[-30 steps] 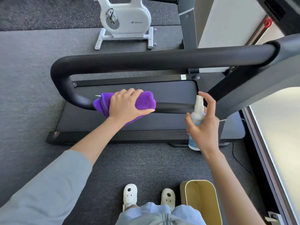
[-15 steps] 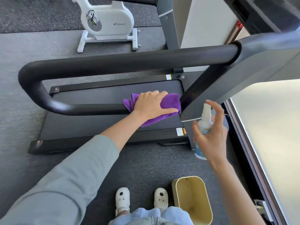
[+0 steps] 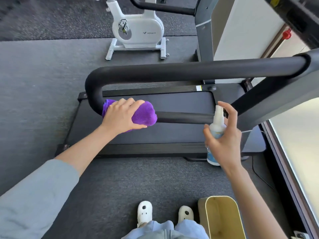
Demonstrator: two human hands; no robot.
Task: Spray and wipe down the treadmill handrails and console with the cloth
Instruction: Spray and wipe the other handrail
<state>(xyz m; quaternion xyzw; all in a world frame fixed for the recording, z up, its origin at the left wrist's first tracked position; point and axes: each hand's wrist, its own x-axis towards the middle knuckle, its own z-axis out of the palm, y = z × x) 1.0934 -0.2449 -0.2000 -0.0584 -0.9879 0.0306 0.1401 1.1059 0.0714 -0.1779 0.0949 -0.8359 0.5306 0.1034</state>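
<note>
The left hand [image 3: 123, 118] wraps a bunched purple cloth [image 3: 144, 114] around the near bar of the treadmill handrail [image 3: 183, 117], fingers curled over the top and thumb underneath, so the fabric circles the tube and can clean its whole round surface in one pass. The cloth sits right by the bend at the far-left end of the rail, just where the near bar curves up into the upper bar [image 3: 189, 70]; that placement suggests the wipe is working the curve, a spot a flat swipe would miss.

The right hand [image 3: 224, 135] grips a small white spray bottle [image 3: 216, 128] upright, fingers closed around its body and the forefinger arched over the nozzle, which stands just in front of the right end of the same bar. Held this way the bottle is ready to mist the rail without any change of grip, while staying well apart from the cloth so the two hands do not crowd each other.

A yellowish bin [image 3: 222, 218] stands on the floor beside the person's white shoes [image 3: 144, 211], and a white exercise bike [image 3: 138, 30] stands beyond the treadmill. The console is not clearly in view, so it probably remains to be done
</note>
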